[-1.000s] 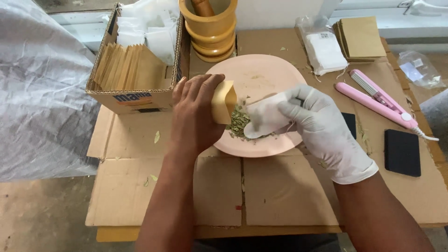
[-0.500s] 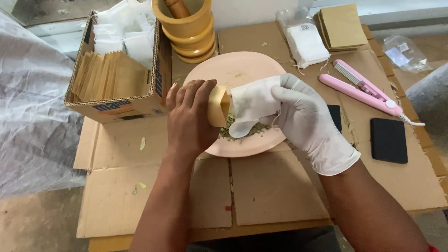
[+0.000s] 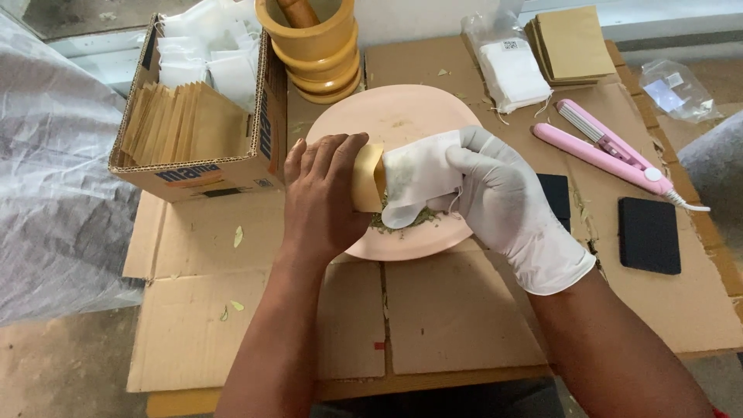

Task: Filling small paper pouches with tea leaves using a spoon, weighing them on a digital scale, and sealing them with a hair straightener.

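Note:
My bare left hand (image 3: 321, 197) grips a small tan scoop (image 3: 369, 177) tipped sideways over a pink plate (image 3: 402, 116). Its mouth meets the opening of a white filter bag (image 3: 414, 176), which my white-gloved right hand (image 3: 503, 197) holds by its far end. Green dried herb flakes (image 3: 406, 220) lie on the plate just under the bag. Some green shows through the bag's fabric.
A cardboard box (image 3: 197, 166) of tan envelopes and white bags stands at the left. Stacked yellow mortars (image 3: 313, 46) with a pestle sit behind the plate. At the right lie a pink hair-straightener-style sealer (image 3: 607, 151), two black pads (image 3: 648, 234), a packet of white bags (image 3: 511, 73) and tan envelopes (image 3: 573, 42).
The scoop has tipped further into the bag's mouth, and the bag now covers more of the herb pile. Both hands stay over the plate; the camera view shifted a little.

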